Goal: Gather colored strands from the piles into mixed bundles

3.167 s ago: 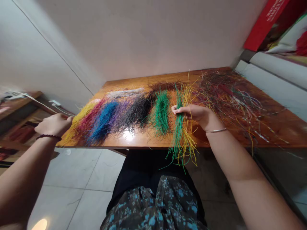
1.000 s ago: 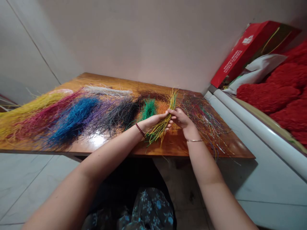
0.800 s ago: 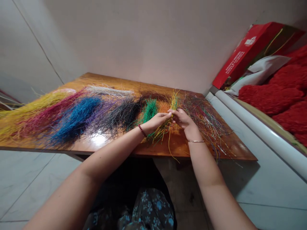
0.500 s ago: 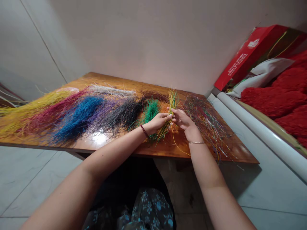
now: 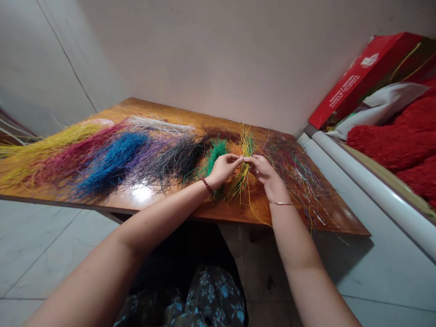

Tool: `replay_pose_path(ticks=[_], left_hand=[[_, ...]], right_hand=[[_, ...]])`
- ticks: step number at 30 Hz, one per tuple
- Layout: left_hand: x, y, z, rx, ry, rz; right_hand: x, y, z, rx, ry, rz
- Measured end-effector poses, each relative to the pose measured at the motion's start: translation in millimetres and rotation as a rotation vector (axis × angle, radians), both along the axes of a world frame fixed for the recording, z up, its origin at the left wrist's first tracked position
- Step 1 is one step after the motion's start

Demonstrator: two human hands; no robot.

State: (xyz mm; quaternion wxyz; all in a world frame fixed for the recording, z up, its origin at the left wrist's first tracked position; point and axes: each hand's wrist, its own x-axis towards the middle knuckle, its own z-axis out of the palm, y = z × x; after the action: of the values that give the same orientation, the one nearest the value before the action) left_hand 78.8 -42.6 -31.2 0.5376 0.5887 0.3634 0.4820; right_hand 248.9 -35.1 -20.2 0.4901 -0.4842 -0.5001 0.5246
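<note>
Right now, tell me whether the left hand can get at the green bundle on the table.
Probably yes: the left hand partly covers the green bundle in this view, and nothing else seems in the way, though it is busy pinching the yellow strands.

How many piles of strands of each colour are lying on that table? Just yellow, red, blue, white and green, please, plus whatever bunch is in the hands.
Yellow pile: 1
Red pile: 1
Blue pile: 1
White pile: 1
Green pile: 1
Yellow-and-green bunch, held by left hand and right hand: 1
Total: 6
</note>
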Motion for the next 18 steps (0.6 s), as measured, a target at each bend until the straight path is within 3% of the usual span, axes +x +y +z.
replay_pose_path(ticks=[7,18], left_hand=[[3.4,2.3,-4.9,-0.069,-0.068,0.050],[-0.5,4.6,-2.6,-0.083,-0.131,0.037]], right_hand=[[0.2,4.3,-4.0,0.201,-0.373,0.011],[1.2,0.5,-0.8,0.266,-0.447,0.086]])
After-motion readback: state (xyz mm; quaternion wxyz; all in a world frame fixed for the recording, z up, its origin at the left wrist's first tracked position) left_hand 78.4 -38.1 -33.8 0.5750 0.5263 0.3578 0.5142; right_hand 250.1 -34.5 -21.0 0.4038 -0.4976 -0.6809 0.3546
